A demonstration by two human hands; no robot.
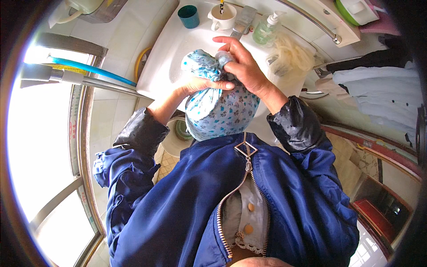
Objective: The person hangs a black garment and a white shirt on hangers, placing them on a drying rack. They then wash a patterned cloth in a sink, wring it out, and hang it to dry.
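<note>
A light blue floral cloth (pixel 222 115), bunched into a swollen bag shape, hangs between my arms over the front of a white washbasin (pixel 156 66). My left hand (pixel 203 84) is closed around its gathered neck, the thumb lying across the folds. At the top of the bunch, my right hand (pixel 245 65) pinches a wet-looking, whitish piece between thumb and curled fingers, its index finger stretched out; whether this piece belongs to the same cloth I cannot tell. What fills the cloth is hidden.
Behind the cloth are a teal cup (pixel 188 16), a white mug (pixel 223 16), a faucet (pixel 245 20) and a green pump bottle (pixel 267 30). A cream mesh pouf (pixel 290 55) lies on the basin's right side. A bucket (pixel 176 137) stands below; a metal pole (pixel 110 85) crosses at left.
</note>
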